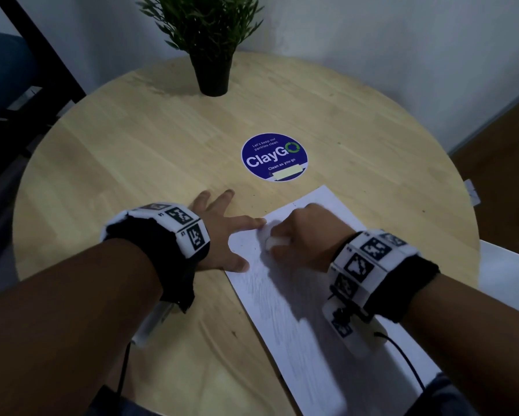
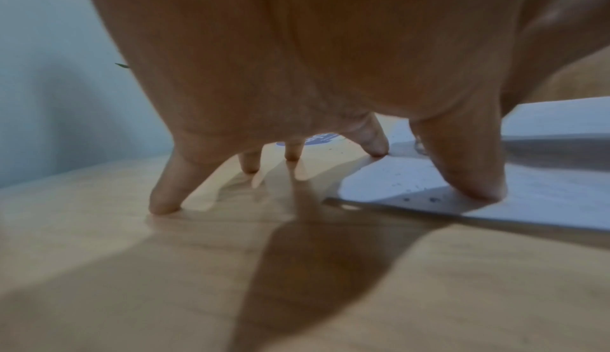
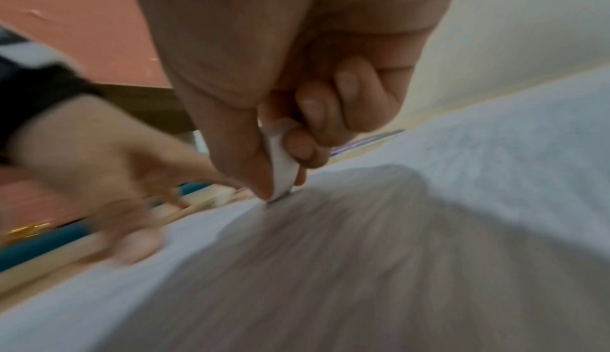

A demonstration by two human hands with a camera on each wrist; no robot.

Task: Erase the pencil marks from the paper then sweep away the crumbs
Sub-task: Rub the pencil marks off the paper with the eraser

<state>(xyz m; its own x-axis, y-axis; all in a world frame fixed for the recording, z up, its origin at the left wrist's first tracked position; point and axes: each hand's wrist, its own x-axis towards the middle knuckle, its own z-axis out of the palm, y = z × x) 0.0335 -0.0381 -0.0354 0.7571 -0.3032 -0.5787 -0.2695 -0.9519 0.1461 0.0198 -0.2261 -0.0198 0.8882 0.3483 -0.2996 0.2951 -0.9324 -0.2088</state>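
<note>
A white sheet of paper [image 1: 300, 310] lies slanted on the round wooden table [image 1: 132, 163], covered with faint grey pencil shading. My right hand [image 1: 300, 238] pinches a white eraser [image 1: 274, 243] between thumb and curled fingers and presses its tip [image 3: 280, 175] onto the paper [image 3: 363, 253] near its left edge. My left hand [image 1: 225, 226] is spread flat, fingers straight. Its thumb [image 2: 468, 169] and index fingertip press the paper's [image 2: 544, 201] left corner; the other fingers rest on the wood. Small dark crumbs [image 2: 419, 196] speckle the paper by the thumb.
A blue round ClayGo sticker [image 1: 274, 157] is stuck on the table just beyond the paper. A potted green plant [image 1: 213, 49] stands at the far edge. White walls lie behind, a dark frame at left, and a white chair edge [image 1: 504, 271] at right.
</note>
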